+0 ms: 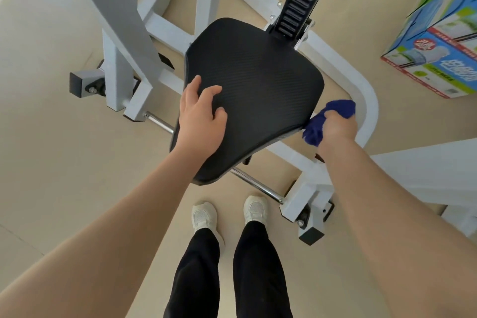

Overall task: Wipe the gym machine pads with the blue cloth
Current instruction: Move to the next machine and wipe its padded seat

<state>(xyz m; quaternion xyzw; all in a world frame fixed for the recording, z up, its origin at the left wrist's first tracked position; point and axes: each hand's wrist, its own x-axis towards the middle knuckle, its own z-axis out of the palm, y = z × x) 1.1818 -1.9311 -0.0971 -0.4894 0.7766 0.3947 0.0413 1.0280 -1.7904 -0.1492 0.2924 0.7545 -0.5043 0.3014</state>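
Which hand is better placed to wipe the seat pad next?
The right hand: it already clutches the blue cloth against the seat pad edge. The left hand lies flat on the pad, without cloth.

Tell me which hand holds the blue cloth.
The right hand: it is clenched on the blue cloth at the seat pad's edge; the left hand rests bare on top.

I am pressing my left hand flat on the black textured seat pad while my right hand is gripping the bunched blue cloth against its right edge.
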